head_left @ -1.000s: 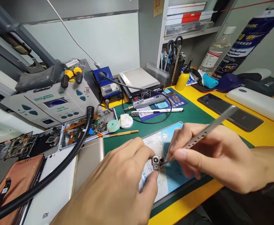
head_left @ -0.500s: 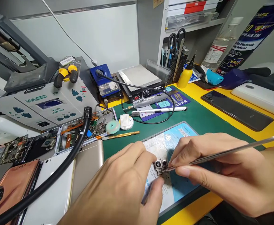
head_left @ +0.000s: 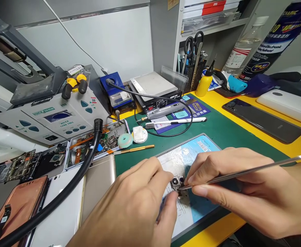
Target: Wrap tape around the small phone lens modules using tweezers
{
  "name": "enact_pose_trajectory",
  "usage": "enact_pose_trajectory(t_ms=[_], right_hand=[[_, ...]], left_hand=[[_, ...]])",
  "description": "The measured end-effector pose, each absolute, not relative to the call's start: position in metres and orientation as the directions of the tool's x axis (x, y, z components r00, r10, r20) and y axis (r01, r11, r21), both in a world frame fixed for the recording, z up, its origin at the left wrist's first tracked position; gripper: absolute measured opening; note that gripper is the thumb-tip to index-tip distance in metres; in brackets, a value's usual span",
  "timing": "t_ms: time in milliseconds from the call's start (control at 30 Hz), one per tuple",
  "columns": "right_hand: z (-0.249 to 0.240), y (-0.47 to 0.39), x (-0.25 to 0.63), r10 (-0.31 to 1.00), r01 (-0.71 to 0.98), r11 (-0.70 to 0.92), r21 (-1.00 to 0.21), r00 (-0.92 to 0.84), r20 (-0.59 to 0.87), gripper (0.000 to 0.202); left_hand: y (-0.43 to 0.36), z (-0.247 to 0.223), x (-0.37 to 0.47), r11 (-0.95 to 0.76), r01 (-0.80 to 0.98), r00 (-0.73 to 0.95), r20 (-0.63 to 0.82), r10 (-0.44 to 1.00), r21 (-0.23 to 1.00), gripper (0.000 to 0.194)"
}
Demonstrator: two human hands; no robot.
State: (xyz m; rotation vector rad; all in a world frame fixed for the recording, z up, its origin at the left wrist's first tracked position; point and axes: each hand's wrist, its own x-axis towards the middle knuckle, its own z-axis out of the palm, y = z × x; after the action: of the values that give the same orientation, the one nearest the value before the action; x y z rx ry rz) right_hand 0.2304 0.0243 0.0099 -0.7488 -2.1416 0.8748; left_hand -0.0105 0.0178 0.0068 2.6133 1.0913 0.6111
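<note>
A small dual-lens phone camera module (head_left: pixel 175 181) lies over the blue-and-white sheet (head_left: pixel 199 202), with a bit of its lower end showing below. My left hand (head_left: pixel 140 199) is closed at the module's left side, index fingertip at its upper edge and thumb just below. In a pinch grip, my right hand (head_left: pixel 233 188) has a slim metal pry tool (head_left: pixel 258 170) whose tip touches the module's lower right. My right fingers partly hide the module's right side, and the exact contact of my left fingertips is unclear.
A black hose (head_left: pixel 63 192) crosses over phones on the left. Behind stand a rework station (head_left: pixel 55 116), a hot plate (head_left: pixel 153 85) and a white brush (head_left: pixel 181 121). A dark phone (head_left: pixel 264 120) lies to the right, near a yellow bottle (head_left: pixel 203 84).
My left thumb has drawn slightly back and left, showing more of the module's lower end. The tool tip stays at the module. The whole view has shifted slightly.
</note>
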Motion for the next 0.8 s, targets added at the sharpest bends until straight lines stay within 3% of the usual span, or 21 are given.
enact_pose_trajectory(t_ms=[267, 433, 567, 800], right_hand=[[0.013, 0.025, 0.231, 0.676, 0.239, 0.642, -0.729, -0.626, 0.390, 0.013], [0.009, 0.026, 0.228, 0.696, 0.189, 0.607, -0.772, -0.597, 0.400, 0.010], [0.007, 0.027, 0.226, 0.696, 0.155, 0.581, -0.799, -0.603, 0.389, 0.009], [0.014, 0.030, 0.224, 0.745, 0.246, 0.492, -0.835, -0.615, 0.259, 0.014]], left_hand=[[0.018, 0.010, -0.006, -0.634, 0.638, 0.609, 0.218, 0.763, 0.436, 0.030], [0.021, 0.012, -0.007, -0.653, 0.616, 0.630, 0.223, 0.744, 0.440, 0.024], [0.020, 0.014, -0.008, -0.627, 0.639, 0.640, 0.143, 0.755, 0.445, 0.014], [0.019, 0.018, -0.009, -0.588, 0.640, 0.625, 0.110, 0.773, 0.495, 0.013]])
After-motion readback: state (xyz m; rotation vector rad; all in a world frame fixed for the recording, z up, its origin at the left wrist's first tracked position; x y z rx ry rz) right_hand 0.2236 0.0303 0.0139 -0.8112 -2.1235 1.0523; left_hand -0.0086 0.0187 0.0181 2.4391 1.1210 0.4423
